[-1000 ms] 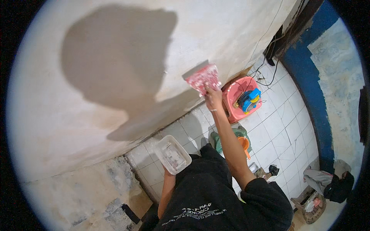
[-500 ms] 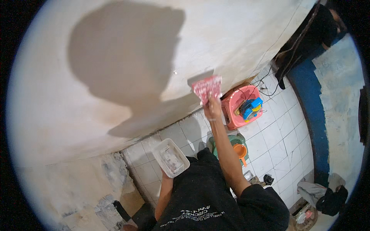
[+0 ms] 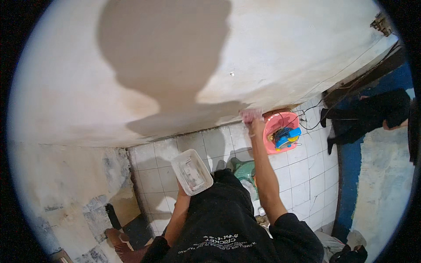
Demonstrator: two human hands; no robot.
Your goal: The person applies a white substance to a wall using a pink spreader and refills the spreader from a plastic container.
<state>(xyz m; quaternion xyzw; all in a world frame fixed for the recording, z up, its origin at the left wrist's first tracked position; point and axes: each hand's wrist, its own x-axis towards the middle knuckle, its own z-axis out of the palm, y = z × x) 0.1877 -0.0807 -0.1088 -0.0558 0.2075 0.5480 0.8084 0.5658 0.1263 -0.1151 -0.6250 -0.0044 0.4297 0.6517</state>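
My right hand (image 3: pixel 256 128) is closed on a flat pink putty spreader (image 3: pixel 251 115) smeared with white. The arm is stretched forward, and the spreader's blade is at the lower part of the pale wall (image 3: pixel 280 57). It looks blurred, so whether it touches the wall I cannot tell. Close to my body, my left hand (image 3: pixel 182 189) grips a white rectangular plastic tub (image 3: pixel 176 165) from its left side. White paste residue coats the inside of the tub. Most of the left fingers are hidden beneath it.
A pink plastic tub (image 3: pixel 269 148) holding a blue and yellow device (image 3: pixel 288 136) stands by my right hand. Below lies a green object (image 3: pixel 244 170) on white floor tiles (image 3: pixel 190 142). Cables (image 3: pixel 313 127) trail at the right, near a person in black (image 3: pixel 372 111).
My right hand has lowered the spreader down the wall toward the floor, slightly rightward. My left hand still holds the white tub. The view has shifted, and the person in black shows more fully.
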